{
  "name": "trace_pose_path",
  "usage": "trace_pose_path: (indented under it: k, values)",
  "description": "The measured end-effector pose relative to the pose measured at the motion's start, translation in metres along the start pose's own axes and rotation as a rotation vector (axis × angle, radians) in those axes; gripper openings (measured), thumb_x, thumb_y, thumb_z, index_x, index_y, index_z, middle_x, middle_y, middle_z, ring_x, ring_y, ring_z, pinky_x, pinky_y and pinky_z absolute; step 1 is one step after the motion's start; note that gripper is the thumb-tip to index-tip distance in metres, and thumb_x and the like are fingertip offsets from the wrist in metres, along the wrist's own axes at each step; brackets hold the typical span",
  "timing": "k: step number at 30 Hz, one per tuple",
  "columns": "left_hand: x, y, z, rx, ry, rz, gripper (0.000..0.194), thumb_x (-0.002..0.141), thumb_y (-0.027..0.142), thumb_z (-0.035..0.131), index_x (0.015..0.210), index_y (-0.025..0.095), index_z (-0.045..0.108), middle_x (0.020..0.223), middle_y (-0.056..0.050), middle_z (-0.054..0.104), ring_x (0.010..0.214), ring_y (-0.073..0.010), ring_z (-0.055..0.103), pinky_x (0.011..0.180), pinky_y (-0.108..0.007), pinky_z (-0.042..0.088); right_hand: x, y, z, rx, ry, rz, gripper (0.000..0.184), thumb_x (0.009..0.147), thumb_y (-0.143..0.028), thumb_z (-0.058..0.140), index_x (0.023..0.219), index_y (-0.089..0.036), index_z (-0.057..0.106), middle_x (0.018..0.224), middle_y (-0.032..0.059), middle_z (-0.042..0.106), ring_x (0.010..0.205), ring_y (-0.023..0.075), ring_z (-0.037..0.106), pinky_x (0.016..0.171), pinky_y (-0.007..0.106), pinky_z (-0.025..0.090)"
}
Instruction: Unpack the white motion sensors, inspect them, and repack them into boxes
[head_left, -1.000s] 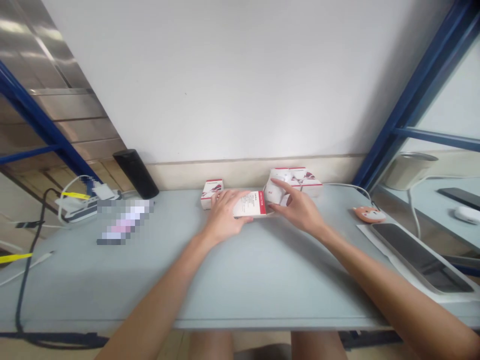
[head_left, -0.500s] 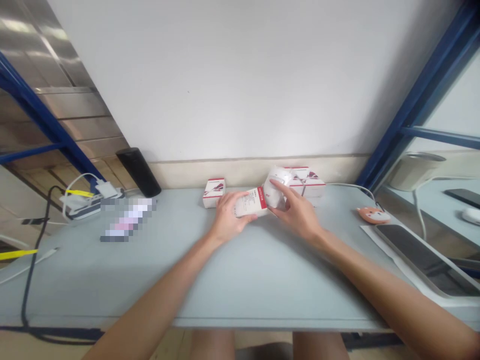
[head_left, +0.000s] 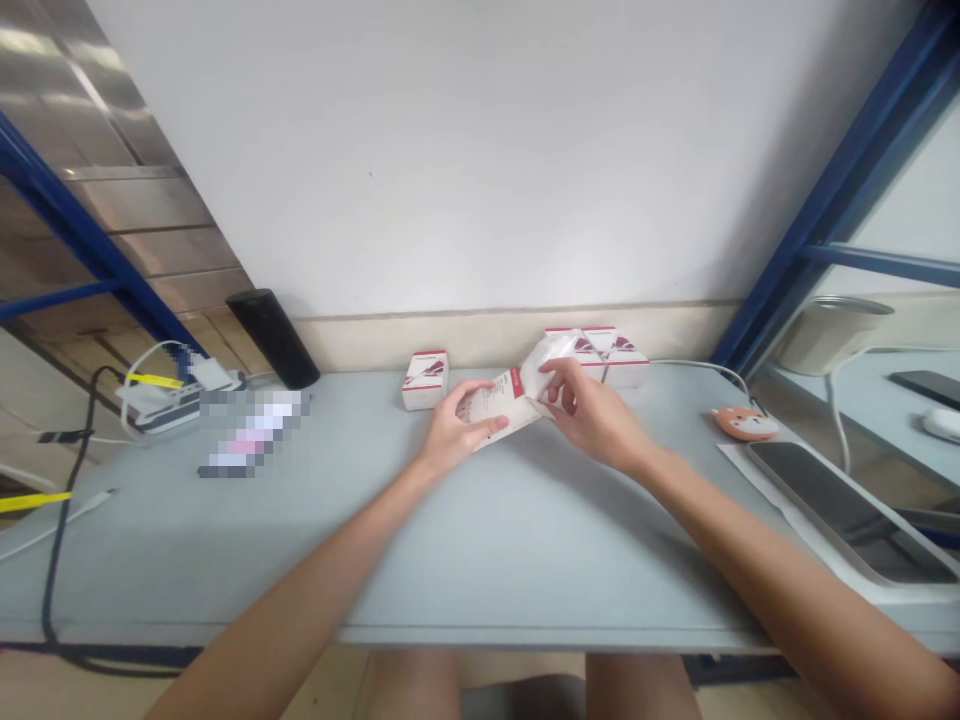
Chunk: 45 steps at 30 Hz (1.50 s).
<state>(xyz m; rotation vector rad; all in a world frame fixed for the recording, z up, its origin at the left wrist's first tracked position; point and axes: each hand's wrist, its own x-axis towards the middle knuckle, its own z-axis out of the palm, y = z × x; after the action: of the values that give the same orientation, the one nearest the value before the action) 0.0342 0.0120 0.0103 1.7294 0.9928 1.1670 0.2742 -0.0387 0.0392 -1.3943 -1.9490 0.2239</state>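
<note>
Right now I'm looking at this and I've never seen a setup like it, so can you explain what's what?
There is no machine here: a person works with two bare hands, seen from a camera worn on the head, looking forward and down. The left hand holds a white box with a red band. The right hand has its fingers on a white, filmy-looking item at the box's end. On the table, a small box and more red-and-white boxes stand towards the wall. A black cylinder is to the left; an orange-and-white item and a dark-screened device lie to the right.
</note>
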Motion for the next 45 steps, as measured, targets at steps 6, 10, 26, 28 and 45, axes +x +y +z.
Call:
trace_pose_path:
  k: [6,10,26,28,45]
  values:
    - [0.003,0.000,-0.003,-0.124,0.039,-0.041,0.059,0.075,0.045,0.092,0.123,0.022,0.068,0.131,-0.009,0.071,0.126,-0.0291,0.064,0.104,-0.037,0.049,-0.007,-0.004,0.002,0.048,-0.003,-0.248,0.047,0.103,-0.025,0.050,0.149,-0.031,0.051,0.123,0.0100,0.066,0.087,0.0218,0.065,0.077,0.037,0.053]
    - [0.001,0.001,-0.001,-0.231,0.052,-0.069,0.060,0.074,0.045,0.094,0.123,0.023,0.068,0.129,-0.009,0.071,0.126,-0.0292,0.063,0.101,-0.036,0.050,-0.007,-0.006,0.008,0.091,0.063,-0.269,0.049,0.104,-0.036,0.057,0.152,-0.032,0.055,0.114,0.0096,0.060,0.091,0.0232,0.062,0.081,0.041,0.057]
    - [-0.021,0.022,0.023,-0.495,-0.168,-0.066,0.087,0.082,0.044,0.090,0.154,0.030,0.044,0.143,-0.012,0.061,0.128,-0.0315,0.065,0.107,-0.047,0.053,-0.003,-0.006,0.012,0.165,0.497,-0.303,0.063,0.094,-0.042,0.078,0.149,-0.035,0.049,0.153,0.0142,0.044,0.148,0.0340,0.044,0.114,0.058,0.051]
    - [-0.023,0.022,0.024,-0.460,-0.121,0.010,0.084,0.086,0.047,0.086,0.155,0.031,0.040,0.148,-0.012,0.057,0.128,-0.0301,0.065,0.106,-0.044,0.053,-0.004,-0.006,0.014,0.222,0.436,-0.278,0.071,0.093,-0.046,0.078,0.154,-0.035,0.044,0.160,0.0146,0.040,0.150,0.0341,0.042,0.116,0.058,0.050]
    - [-0.038,0.035,0.026,-0.273,-0.212,0.092,0.053,0.107,0.060,0.049,0.152,0.032,0.043,0.147,-0.009,0.056,0.126,-0.0263,0.059,0.103,-0.039,0.051,-0.022,-0.034,0.020,0.413,0.205,-0.152,0.079,0.104,-0.038,0.057,0.172,-0.035,0.016,0.159,0.0116,0.051,0.154,0.0315,0.043,0.128,0.062,0.034]
